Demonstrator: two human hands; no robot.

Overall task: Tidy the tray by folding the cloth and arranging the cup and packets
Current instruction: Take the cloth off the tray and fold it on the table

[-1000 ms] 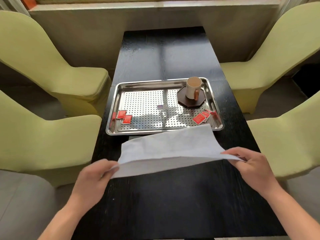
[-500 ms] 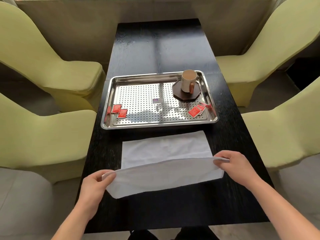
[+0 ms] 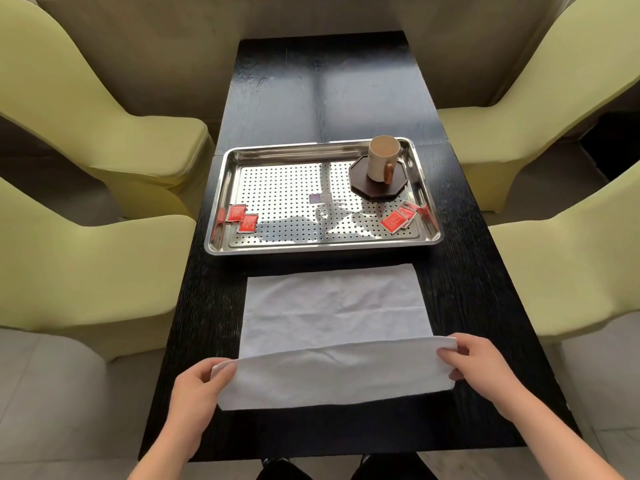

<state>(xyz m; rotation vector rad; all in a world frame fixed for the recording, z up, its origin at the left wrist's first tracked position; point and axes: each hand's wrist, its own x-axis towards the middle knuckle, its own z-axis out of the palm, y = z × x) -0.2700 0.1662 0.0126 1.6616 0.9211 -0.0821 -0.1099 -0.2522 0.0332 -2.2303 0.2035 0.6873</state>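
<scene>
A white cloth lies spread on the black table, in front of the steel perforated tray. Its near edge is lifted and folded over. My left hand pinches the left corner of that fold, and my right hand pinches the right corner. On the tray, a beige cup with a brown handle stands on a dark octagonal coaster at the back right. Red packets lie at the tray's left, more red packets at its right, and a small pale packet sits in the middle.
The narrow black table runs away from me, with yellow-green chairs close on the left and yellow-green chairs on the right. The table's near edge is just below the cloth.
The cloth has come down from mid-air onto the table. Both hands have drawn its near edge toward me and slightly lower, leaving more cloth lying flat.
</scene>
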